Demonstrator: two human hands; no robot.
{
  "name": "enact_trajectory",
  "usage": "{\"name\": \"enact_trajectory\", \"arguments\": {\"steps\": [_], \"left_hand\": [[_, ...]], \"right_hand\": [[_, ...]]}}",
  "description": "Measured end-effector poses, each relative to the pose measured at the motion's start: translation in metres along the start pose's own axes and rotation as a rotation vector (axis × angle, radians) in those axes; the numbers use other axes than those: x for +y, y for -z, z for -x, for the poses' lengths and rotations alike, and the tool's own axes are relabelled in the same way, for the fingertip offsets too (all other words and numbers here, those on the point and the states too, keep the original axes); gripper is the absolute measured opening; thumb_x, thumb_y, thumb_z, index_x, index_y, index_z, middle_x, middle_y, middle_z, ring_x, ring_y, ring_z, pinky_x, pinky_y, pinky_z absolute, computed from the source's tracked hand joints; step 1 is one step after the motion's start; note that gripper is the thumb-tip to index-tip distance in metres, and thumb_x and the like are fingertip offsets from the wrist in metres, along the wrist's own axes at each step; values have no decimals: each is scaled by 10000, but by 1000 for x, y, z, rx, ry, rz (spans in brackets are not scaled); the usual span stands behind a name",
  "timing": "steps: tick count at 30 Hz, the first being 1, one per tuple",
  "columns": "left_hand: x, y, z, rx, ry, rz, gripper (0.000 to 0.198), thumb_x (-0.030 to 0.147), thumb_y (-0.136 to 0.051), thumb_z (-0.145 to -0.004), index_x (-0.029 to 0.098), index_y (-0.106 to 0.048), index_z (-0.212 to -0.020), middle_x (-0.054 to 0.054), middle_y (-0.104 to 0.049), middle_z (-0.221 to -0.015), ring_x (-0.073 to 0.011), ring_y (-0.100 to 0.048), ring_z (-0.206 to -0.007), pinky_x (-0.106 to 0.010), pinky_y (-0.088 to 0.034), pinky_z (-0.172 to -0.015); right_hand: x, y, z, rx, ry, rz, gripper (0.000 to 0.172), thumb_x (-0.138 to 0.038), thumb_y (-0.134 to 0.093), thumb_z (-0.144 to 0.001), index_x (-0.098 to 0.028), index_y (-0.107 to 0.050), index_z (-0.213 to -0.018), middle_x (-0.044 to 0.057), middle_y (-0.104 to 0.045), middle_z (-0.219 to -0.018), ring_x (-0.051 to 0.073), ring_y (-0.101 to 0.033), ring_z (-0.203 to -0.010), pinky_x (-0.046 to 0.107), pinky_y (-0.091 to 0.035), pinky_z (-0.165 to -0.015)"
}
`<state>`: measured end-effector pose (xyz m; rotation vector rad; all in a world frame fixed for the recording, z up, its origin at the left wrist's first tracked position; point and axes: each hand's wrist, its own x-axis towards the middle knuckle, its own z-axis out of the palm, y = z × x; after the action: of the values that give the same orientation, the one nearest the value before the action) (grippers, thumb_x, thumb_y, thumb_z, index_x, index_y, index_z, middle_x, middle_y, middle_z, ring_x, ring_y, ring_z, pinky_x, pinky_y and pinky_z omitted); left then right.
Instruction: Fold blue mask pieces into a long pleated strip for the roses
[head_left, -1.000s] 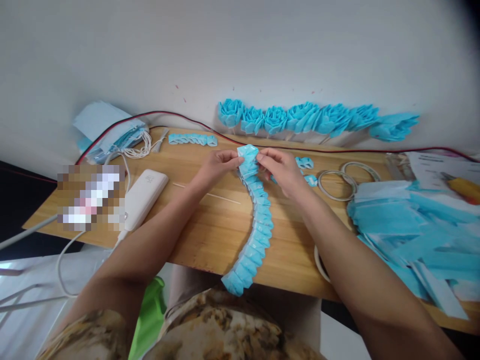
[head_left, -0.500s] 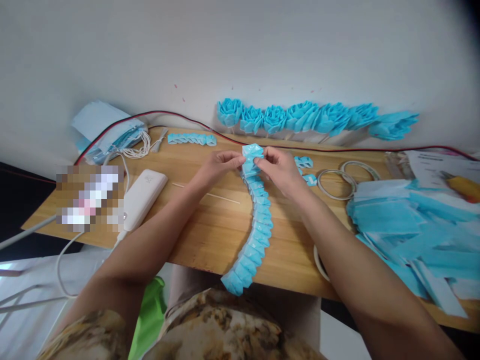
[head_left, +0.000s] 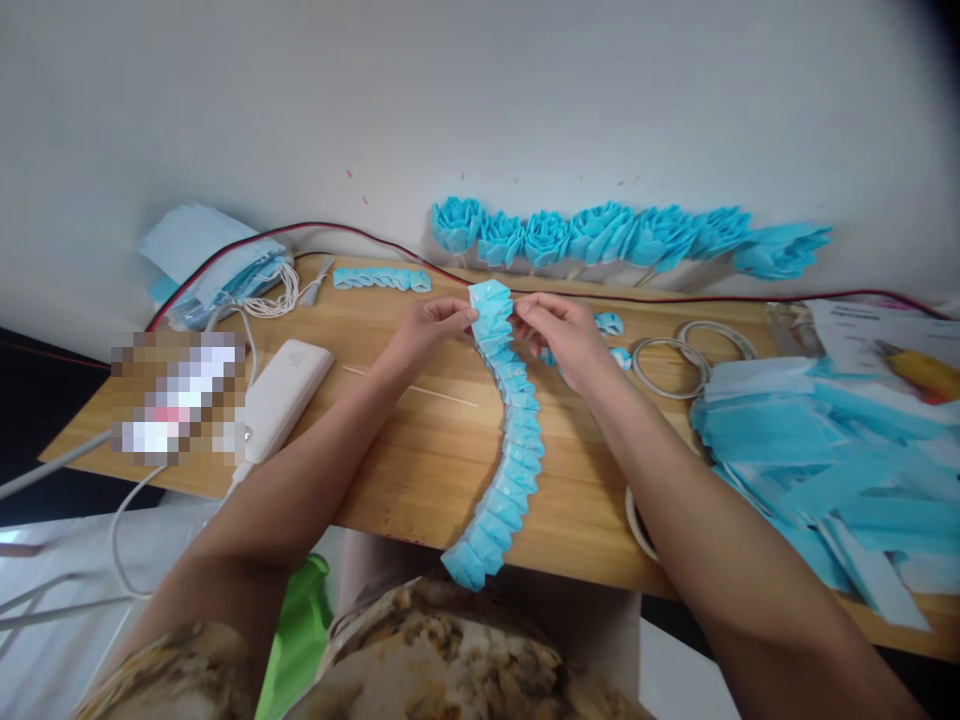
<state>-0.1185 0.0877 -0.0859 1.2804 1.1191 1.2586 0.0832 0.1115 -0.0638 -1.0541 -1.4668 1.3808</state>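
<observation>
A long pleated strip of light blue, mask-like fabric (head_left: 517, 420) curves down the middle of the table, and its lower end hangs over the front edge. The thumb and fingers of my left hand (head_left: 435, 325) pinch the left side of its raised top end. At the right side of that same end, my right hand (head_left: 566, 335) has its thumb and forefinger pressed together on the edge; the exact contact is partly hidden. Small folded blue pieces (head_left: 611, 323) lie behind my right hand. A short folded blue strip (head_left: 381, 279) rests farther back on the left.
Several blue fabric roses (head_left: 547, 238) lean along the wall. Blue fabric sheets (head_left: 795, 430) and tape rolls (head_left: 670, 368) lie at right, near yellow-handled pliers (head_left: 922, 370). At left are a white power bank (head_left: 289, 400), a thin stick (head_left: 412, 387) and stacked masks (head_left: 214, 250).
The strip's top end has shifted slightly left and tilted. My right thumb has slid off its front face to the right edge, while my left hand keeps its pinch.
</observation>
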Motion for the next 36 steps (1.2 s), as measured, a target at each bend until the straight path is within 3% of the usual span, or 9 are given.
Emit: {"name": "enact_trajectory", "arguments": {"steps": [9,17,23,29,36], "left_hand": [[5,-4,4,-21,26,-5,362,499,-866,-687,162,-740,-721,-16,-714,-693,-140,-635,-664,-276,-513,-705],[6,-5,4,-53,19,-15,348,479,-872,-690,157,-741,-713,-18,-718,-694,-130,-635,-659,-261,-513,-695],[7,-5,5,-51,2,-26,325,475,-852,-700,167,-749,-709,-19,-730,-705,-141,-650,-682,-268,-521,-715],[5,-3,3,-12,13,-24,327,484,-838,-704,171,-743,-707,-21,-733,-705,-147,-646,-681,-281,-527,-729],[6,-3,3,-29,9,-19,332,476,-846,-705,165,-729,-696,-13,-713,-678,-131,-626,-652,-264,-511,-694]], "right_hand": [[6,1,0,-69,47,111,248,-430,-729,-756,-206,-646,-693,-36,-528,-570,93,-415,-494,250,-329,-467],[10,-2,-1,-39,54,137,322,-438,-717,-732,-222,-516,-603,-59,-451,-512,86,-378,-488,254,-278,-472],[8,-3,0,-7,34,119,279,-461,-696,-749,-212,-614,-655,-40,-505,-546,91,-404,-486,252,-288,-459],[1,-1,0,-15,-24,15,302,-502,-728,-695,-208,-658,-690,12,-610,-687,122,-511,-611,224,-349,-448],[7,0,0,-41,29,101,265,-464,-709,-746,-207,-660,-706,-33,-536,-571,95,-429,-492,246,-321,-457]]}}
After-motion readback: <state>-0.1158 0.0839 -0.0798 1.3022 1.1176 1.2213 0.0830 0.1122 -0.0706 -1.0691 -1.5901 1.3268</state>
